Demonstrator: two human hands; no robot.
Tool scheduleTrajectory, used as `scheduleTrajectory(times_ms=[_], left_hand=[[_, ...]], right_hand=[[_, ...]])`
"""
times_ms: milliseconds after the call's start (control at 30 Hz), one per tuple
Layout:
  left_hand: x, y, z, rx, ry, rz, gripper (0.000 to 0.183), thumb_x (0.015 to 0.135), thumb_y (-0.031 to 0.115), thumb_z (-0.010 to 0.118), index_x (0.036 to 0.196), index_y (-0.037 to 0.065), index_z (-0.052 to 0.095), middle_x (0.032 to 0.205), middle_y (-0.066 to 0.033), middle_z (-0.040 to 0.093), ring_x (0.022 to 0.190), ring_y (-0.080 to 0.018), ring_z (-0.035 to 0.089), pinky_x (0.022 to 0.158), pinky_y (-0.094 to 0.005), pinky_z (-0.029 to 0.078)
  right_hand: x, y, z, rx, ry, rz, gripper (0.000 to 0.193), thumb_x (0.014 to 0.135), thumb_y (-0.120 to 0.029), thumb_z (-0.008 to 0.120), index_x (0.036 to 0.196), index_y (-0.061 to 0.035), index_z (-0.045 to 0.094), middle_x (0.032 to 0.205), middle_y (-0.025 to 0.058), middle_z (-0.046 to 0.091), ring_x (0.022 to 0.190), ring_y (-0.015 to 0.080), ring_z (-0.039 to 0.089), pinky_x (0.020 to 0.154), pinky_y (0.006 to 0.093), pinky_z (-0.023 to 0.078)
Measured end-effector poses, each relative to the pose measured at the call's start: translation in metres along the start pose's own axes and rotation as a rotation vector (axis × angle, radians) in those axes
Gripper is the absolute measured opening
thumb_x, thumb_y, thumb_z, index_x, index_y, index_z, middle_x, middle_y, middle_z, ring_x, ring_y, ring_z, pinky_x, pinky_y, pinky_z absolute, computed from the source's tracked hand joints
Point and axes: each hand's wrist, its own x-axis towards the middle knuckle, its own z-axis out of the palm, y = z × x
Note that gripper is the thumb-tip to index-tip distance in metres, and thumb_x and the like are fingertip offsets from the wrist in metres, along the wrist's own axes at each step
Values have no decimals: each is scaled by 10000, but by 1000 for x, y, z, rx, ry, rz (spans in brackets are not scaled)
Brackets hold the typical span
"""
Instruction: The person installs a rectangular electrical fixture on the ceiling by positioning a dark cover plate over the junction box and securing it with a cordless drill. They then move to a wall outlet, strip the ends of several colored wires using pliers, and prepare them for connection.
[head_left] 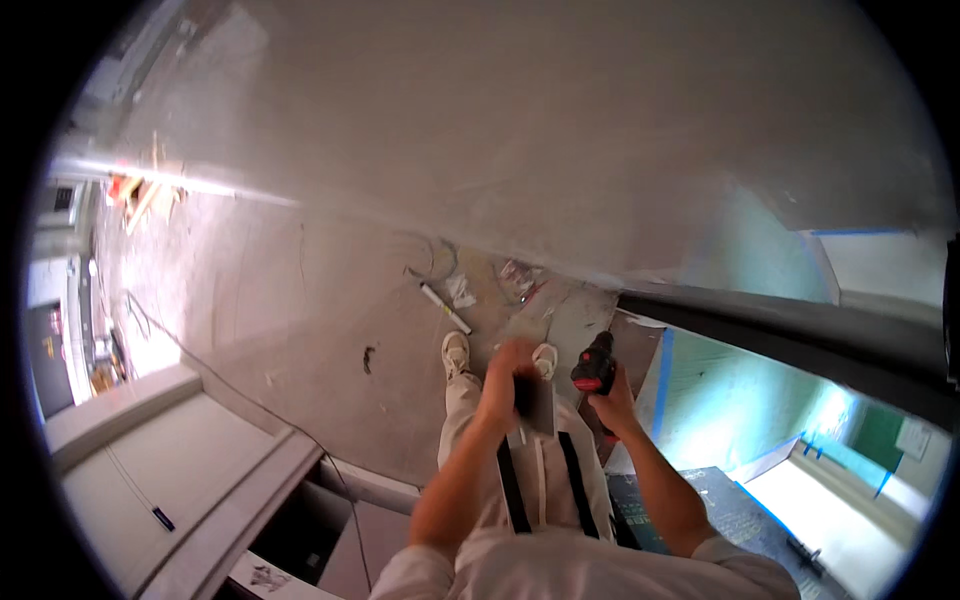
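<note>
Down over the concrete floor [300,300], the person is standing in pale trousers and light shoes [456,352], looking at both hands held out in front. The left hand [507,375] is closing around a small flat grey piece [540,408], perhaps a plate or a pad, gripping it by its upper edge so that it is hanging just above the knees. The right hand [612,405] is wrapping tight around the grip of a red-and-black cordless drill [595,368], whose nose is pointing up and away from the body, just beside the grey piece but not touching it. To my eye, the two are being brought together or readied, with nothing yet being driven; I would judge the next move calls for steadying the piece before the drill bears on anything.

Near the feet, a white marker-like stick [445,308] is lying on the floor among scraps of paper and a loop of cable. A thin cord [200,365] is trailing across towards the pale cabinet [170,470] at the lower left. On the right, a dark rail [800,340] is crossing above blue-taped sheeting [700,400], crowding that side.
</note>
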Motion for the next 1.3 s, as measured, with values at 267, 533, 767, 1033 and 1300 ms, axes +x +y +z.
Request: scheduleTrajectory(times_ms=[267,533,767,1033,1300], left_hand=[[82,-227,-172,-465,-25,-502,396,746,12,505,1116,41,641,990,-69,609,920,-204,565,853,-309,462],[101,-255,-205,-105,269,-397,337,838,-137,677,1133,16,626,1082,-58,664,1008,-143,614,906,-273,483],[103,-243,-195,35,379,-248,263,860,-50,725,1116,5,704,1028,-34,692,885,-116,629,806,-263,514],[3,-39,-42,-289,158,523,396,888,-69,696,1277,-54,622,1108,-98,682,963,-145,644,878,-267,512],[-162,81,99,81,-236,808,454,811,-112,736,1241,-42,612,1124,-135,677,1025,-192,651,858,-289,543]], right_hand=[[240,257,283,-436,-150,180,645,792,-100,735,1338,-62,393,1302,235,479,1204,474,505,965,554,430],[350,374,407,-662,-126,182,725,795,-35,741,1399,-101,345,1364,192,461,1239,420,503,965,600,432],[293,342,346,-505,-142,-7,558,851,-84,734,1352,-57,489,1193,134,610,1106,315,615,886,443,497],[54,-66,52,782,-583,148,404,1075,-275,496,1369,-8,571,1045,58,681,822,151,672,718,312,528],[-84,-235,-164,990,-241,-390,342,1024,-131,584,1321,40,575,976,73,679,776,140,660,690,283,536]])
